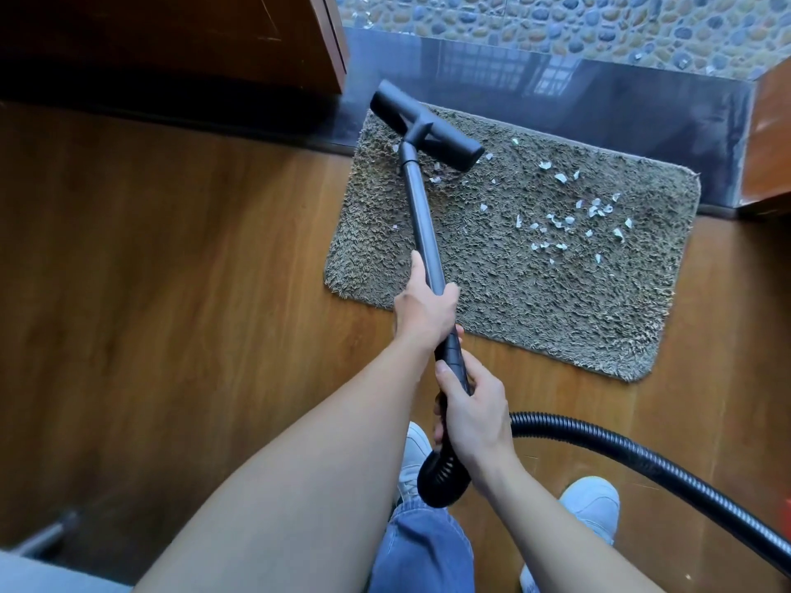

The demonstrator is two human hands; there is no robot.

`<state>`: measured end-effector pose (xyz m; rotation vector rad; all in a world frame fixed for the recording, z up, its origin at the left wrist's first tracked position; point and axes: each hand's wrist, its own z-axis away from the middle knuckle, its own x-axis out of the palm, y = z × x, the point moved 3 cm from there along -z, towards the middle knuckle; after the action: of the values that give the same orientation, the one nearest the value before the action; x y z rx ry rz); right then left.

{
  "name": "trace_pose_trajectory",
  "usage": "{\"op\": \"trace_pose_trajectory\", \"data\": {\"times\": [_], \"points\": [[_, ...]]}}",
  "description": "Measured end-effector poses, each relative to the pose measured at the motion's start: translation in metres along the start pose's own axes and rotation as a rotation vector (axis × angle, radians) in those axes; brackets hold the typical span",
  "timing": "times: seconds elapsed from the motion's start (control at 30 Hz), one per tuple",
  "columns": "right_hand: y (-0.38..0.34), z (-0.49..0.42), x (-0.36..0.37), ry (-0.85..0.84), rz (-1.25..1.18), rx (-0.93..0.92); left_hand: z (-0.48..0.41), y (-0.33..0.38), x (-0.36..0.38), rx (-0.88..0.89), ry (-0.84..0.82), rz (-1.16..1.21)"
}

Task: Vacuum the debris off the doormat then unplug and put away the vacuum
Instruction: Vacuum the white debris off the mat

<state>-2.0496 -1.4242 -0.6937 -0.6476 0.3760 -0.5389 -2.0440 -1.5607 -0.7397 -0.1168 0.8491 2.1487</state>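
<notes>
Wood floor (171, 250), shaggy doormat (535, 301) — floor nozzle (428, 126) at its far-left corner, paper scraps (569, 216) lying rightward; left hand (426, 310) clamps the wand (417, 199), right hand (475, 415) the handle (451, 361).

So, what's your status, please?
Left hand grips grey metal wand, right hand black handle. Black nozzle on shaggy brown doormat. White scraps scattered right. Nothing blocking.

The doormat (535, 301) is a mottled grey-brown shag, flecked with white debris (595, 207). The vacuum head (428, 126), handle (451, 357) and ribbed hose (642, 455) are black; the wand (421, 224) is dark grey. The floor (171, 271) is brown wood grain, the threshold (599, 104) glossy dark grey, the pebble paving (556, 23) blue, tan and grey. Jeans (423, 549) blue, shoes (593, 502) white.
</notes>
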Motion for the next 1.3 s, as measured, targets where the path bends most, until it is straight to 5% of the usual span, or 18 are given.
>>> {"op": "trace_pose_trajectory", "data": {"times": [0.3,0.73,1.3], "points": [[-0.02,-0.01,0.003,-0.069,0.009,0.117,-0.015,0.0,-0.008,-0.069,-0.011,0.08],[0.043,0.092,-0.013,-0.207,0.065,0.244,0.084,-0.096,0.001,-0.235,0.027,0.218],[0.093,0.131,-0.04,-0.1,0.058,0.185,0.127,-0.125,0.04,-0.19,0.025,0.1]]}}
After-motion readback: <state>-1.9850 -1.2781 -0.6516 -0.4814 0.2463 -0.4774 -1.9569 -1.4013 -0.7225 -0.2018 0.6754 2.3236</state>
